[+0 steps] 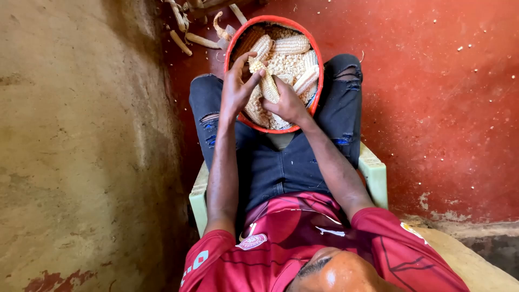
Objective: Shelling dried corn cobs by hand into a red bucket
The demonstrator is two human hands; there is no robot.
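Corn cob [268,85], pale and partly stripped, is held at a slant over a red basin [319,81] on the seated person's lap. Left hand [236,89] wraps the cob's upper part, fingers [254,79] curled closed on it; right hand [289,104] clamps the lower part, thumb pressed against the kernels. Held there, any loosened grain would likely drop into the basin, which already holds loose kernels [286,64] and several whole cobs [292,44]. Bare stripped cores [186,39] lie on the red floor [432,108] beyond. The person sits on a pale green chair [374,173].
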